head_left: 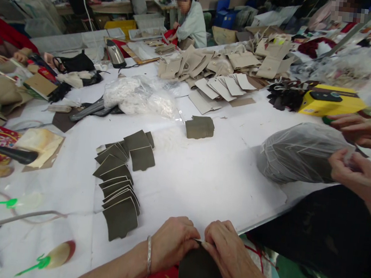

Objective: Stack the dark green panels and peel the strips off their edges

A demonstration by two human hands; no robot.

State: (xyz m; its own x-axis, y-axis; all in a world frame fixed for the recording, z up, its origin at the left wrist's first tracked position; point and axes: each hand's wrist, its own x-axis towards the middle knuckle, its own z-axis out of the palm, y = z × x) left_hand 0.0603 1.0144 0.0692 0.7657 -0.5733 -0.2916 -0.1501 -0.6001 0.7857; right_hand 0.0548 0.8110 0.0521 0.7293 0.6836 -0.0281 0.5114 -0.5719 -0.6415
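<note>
At the table's near edge, my left hand (174, 240) pinches the top edge of a dark olive sheet (200, 273), leather-like in look. Close beside it, my right hand (227, 252) grips the same edge, fingers closed. A pale strip shows between the two thumbs, and the sheet hangs down below the hands. Ahead and to the left, several dark olive pieces (120, 218) with pale edges lie fanned out in an overlapping row. Another small stack of olive pieces (199, 128) rests farther back in the middle of the table.
On the right, another person's hands (356, 168) hold a plastic-wrapped bundle (298, 154). Glue bottles with green nozzles (59, 256) lie at the left. Farther back are a clear plastic bag (140, 95), beige pieces (192, 63), white cards (221, 90) and a yellow box (333, 103).
</note>
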